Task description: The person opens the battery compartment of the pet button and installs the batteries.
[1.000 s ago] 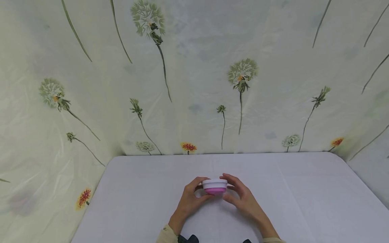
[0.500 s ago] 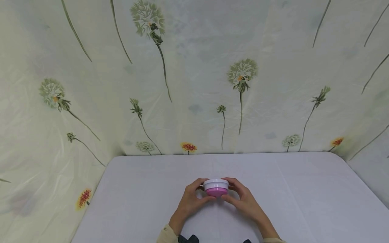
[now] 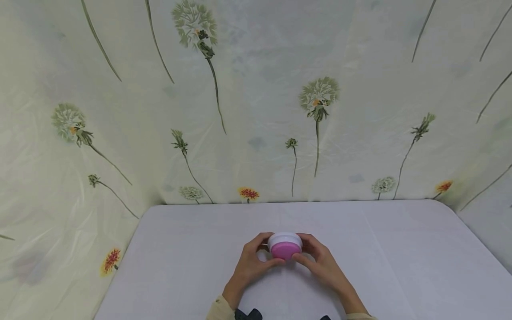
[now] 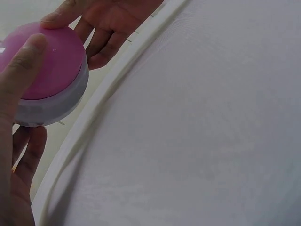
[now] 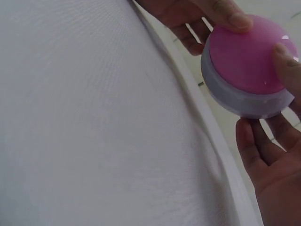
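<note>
Both hands hold a small round container (image 3: 285, 250) with a white body and a smooth pink face, raised above the table. My left hand (image 3: 250, 263) grips its left side, thumb on the pink face and fingers behind the white part. On the other side, my right hand (image 3: 325, 266) pinches it the same way, as the right wrist view also shows with the thumb on the pink surface (image 5: 249, 59). The pink face is tilted toward me. The back of the container (image 4: 54, 106) is out of sight.
A white cloth covers the table (image 3: 192, 240). Behind and to the left hangs a pale curtain (image 3: 256, 106) printed with dandelions, meeting the table's far edge. Cream sleeves (image 3: 220, 309) and dark wrist gear (image 3: 249, 314) show at the bottom.
The right fingers, loose beside the container one second ago, have closed on it. The container has tipped so that more of its pink face shows. The left hand keeps its hold.
</note>
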The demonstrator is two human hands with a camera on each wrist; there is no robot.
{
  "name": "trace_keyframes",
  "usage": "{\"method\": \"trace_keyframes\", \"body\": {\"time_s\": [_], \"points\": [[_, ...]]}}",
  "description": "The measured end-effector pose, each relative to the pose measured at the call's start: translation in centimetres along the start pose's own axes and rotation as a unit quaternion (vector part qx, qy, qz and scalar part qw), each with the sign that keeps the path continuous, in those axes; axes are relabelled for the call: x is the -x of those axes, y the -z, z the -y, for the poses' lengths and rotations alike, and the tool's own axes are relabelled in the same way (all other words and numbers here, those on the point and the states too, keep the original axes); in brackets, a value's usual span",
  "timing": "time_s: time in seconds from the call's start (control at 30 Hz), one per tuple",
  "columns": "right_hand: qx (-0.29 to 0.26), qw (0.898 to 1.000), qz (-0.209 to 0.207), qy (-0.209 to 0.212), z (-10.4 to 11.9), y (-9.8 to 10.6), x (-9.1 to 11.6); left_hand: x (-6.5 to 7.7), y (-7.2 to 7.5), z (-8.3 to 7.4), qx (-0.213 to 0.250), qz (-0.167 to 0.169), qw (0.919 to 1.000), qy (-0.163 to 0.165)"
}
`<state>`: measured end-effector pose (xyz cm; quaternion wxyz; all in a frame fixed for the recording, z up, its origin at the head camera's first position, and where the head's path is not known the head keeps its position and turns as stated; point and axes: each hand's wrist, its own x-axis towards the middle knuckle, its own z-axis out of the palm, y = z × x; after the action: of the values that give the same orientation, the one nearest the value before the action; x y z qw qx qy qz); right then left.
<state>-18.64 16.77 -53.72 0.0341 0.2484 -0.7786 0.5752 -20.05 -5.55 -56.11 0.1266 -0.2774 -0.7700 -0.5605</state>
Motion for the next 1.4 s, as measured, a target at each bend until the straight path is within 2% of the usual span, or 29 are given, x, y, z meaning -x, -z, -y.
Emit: {"method": "trace_keyframes", "body": {"time_s": [0.13, 0.27, 0.37, 0.63, 0.93, 1.23, 1.4], "points": [[-0.020, 1.000, -0.008, -0.020, 0.12, -0.08, 0.02, -0.20, 0.03, 0.02, -0.033, -0.002, 0.9989, -0.035], [-0.056, 0.997, -0.002, -0.050, 0.22, -0.12, 0.00, -0.42, 0.18, 0.17, -0.080, 0.000, 0.9933, -0.084], [-0.075, 0.995, 0.003, -0.069, 0.16, -0.12, -0.04, -0.52, 0.23, 0.20, -0.095, 0.006, 0.9903, -0.101], [-0.098, 0.991, 0.015, -0.089, -0.13, -0.02, -0.07, -0.49, 0.26, -0.31, -0.125, 0.030, 0.9876, -0.091], [-0.106, 0.987, 0.024, -0.120, -0.09, 0.04, -0.06, -0.50, 0.31, -0.38, -0.130, 0.028, 0.9868, -0.092], [-0.103, 0.986, 0.029, -0.130, -0.22, -0.04, -0.10, -0.41, 0.37, -0.39, -0.131, 0.026, 0.9872, -0.087], [-0.096, 0.987, 0.024, -0.124, -0.15, -0.10, -0.17, -0.37, 0.28, -0.34, -0.117, 0.026, 0.9893, -0.083]]}}
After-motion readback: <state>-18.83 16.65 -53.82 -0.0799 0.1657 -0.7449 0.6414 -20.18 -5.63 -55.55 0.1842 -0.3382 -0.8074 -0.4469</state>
